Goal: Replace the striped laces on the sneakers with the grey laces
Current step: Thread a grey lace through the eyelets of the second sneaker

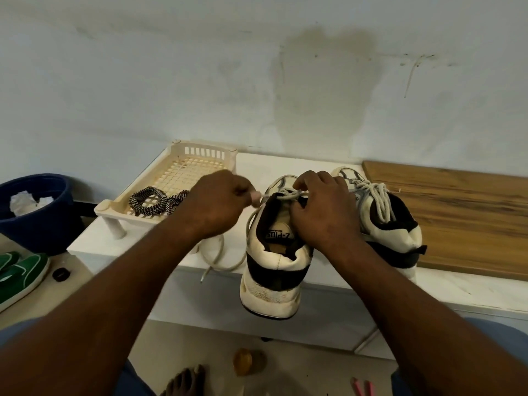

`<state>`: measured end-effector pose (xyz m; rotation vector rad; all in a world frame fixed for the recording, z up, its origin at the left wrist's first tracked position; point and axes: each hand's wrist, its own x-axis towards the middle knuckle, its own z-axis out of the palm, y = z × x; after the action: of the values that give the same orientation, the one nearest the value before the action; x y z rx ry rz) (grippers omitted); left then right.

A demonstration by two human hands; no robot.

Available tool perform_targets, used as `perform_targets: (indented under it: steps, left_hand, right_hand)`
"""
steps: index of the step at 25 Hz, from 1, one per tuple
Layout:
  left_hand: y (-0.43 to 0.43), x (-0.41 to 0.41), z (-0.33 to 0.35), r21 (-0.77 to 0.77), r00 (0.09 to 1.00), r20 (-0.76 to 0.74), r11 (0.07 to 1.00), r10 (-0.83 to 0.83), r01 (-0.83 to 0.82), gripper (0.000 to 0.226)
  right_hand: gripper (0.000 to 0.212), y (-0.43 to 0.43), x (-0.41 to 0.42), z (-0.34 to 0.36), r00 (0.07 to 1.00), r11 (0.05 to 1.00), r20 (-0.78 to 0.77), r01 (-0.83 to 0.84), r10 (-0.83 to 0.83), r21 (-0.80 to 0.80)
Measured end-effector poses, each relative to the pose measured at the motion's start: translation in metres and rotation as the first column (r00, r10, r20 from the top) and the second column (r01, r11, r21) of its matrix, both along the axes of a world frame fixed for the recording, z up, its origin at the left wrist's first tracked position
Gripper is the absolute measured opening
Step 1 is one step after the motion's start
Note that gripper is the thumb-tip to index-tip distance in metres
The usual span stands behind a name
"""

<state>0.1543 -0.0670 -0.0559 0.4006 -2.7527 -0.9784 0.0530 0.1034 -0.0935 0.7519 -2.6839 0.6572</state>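
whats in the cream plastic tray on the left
The striped laces lie coiled in the cream tray, on its grid floor. The left hand covers the tray's near right corner, so anything there is hidden.

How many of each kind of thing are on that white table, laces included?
Sneakers: 2, half-laced sneaker and laced sneaker.
Grey laces: 2, loose grey lace and threaded grey lace.
Plastic tray: 1.
Striped lace bundle: 1, in the plastic tray, strands not countable.
Wooden board: 1.
Total: 7.
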Motion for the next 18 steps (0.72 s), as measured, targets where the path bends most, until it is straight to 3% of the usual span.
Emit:
perform_targets:
  steps: [1,2,3,4,5,6,7,8,9,10,11,12,14,15,16,17,18]
  left_hand:
    - [-0.002,0.000,0.003,0.206,0.990,-0.144,0.978,0.013,0.017,0.026]
    - [-0.005,0.001,0.010,0.493,0.962,-0.272,0.862,0.028,0.114,0.028]
    - [-0.006,0.002,0.018,0.737,0.929,-0.368,0.621,0.036,0.268,0.028]
    - [-0.008,0.005,0.026,0.853,0.903,-0.426,0.350,0.044,0.386,0.027]
    - [-0.010,0.008,0.032,0.896,0.904,-0.419,0.195,0.081,0.398,0.025]
    - [-0.014,0.008,0.035,0.922,0.928,-0.352,0.216,0.119,0.322,0.026]
    - [-0.018,0.006,0.034,0.909,0.953,-0.255,0.377,0.161,0.179,0.027]
    - [-0.020,0.003,0.029,0.797,0.967,-0.153,0.604,0.204,-0.002,0.029]
    - [-0.018,0.002,0.023,0.584,0.971,-0.057,0.797,0.231,-0.156,0.027]
    - [-0.013,0.001,0.016,0.347,0.976,0.015,0.914,0.216,-0.208,0.021]
    - [-0.007,0.001,0.009,0.143,0.986,0.075,0.977,0.151,-0.161,0.018]
    - [0.000,0.000,0.003,-0.014,0.991,0.110,0.997,0.075,-0.074,0.020]
    - [0.008,-0.004,-0.004,-0.078,0.998,0.043,0.996,0.039,-0.035,0.023]
    - [0.007,-0.006,-0.002,0.033,0.997,-0.006,0.997,0.076,-0.075,0.027]
    - [0.004,-0.008,0.002,0.245,0.993,-0.032,0.965,0.110,-0.099,0.031]
    - [0.002,-0.008,0.005,0.451,0.992,-0.024,0.887,0.126,-0.101,0.034]
    - [0.002,-0.008,0.007,0.554,0.992,0.003,0.826,0.124,-0.105,0.035]
  right_hand:
    - [0.033,-0.001,0.000,0.000,1.000,1.000,0.001,0.002,-0.002,0.004]
    - [0.034,-0.001,-0.001,0.000,1.000,1.000,0.001,0.006,-0.006,0.011]
    - [0.034,0.000,-0.001,0.000,1.000,1.000,0.000,0.009,-0.009,0.017]
    - [0.034,0.000,-0.001,-0.001,1.000,1.000,-0.001,0.010,-0.010,0.018]
    - [0.033,0.001,-0.002,-0.001,1.000,1.000,0.001,0.008,-0.008,0.015]
    - [0.032,0.001,-0.002,-0.002,1.000,1.000,0.008,0.003,-0.004,0.009]
    - [0.031,0.001,-0.002,-0.003,1.000,1.000,0.018,0.000,0.000,0.003]
    - [0.030,0.000,-0.002,-0.003,1.000,1.000,0.025,-0.002,0.002,-0.001]
    - [0.029,0.000,-0.001,-0.003,1.000,1.000,0.030,-0.002,0.002,-0.002]
    - [0.027,0.000,-0.001,-0.002,0.999,1.000,0.034,-0.004,0.004,-0.002]
    - [0.026,0.000,-0.001,-0.001,0.999,1.000,0.042,-0.008,0.009,-0.007]
    - [0.025,0.000,-0.001,0.000,0.998,1.000,0.054,-0.013,0.014,-0.017]
    - [0.023,0.001,-0.001,0.002,0.997,0.999,0.073,-0.020,0.022,-0.030]
    - [0.022,0.002,0.000,0.001,0.997,0.999,0.074,-0.023,0.025,-0.030]
    - [0.021,0.002,0.001,0.001,0.997,0.999,0.071,-0.025,0.027,-0.027]
    - [0.021,0.002,0.001,0.001,0.997,0.999,0.069,-0.026,0.028,-0.024]
    - [0.020,0.002,0.002,0.001,0.997,0.999,0.067,-0.026,0.028,-0.025]
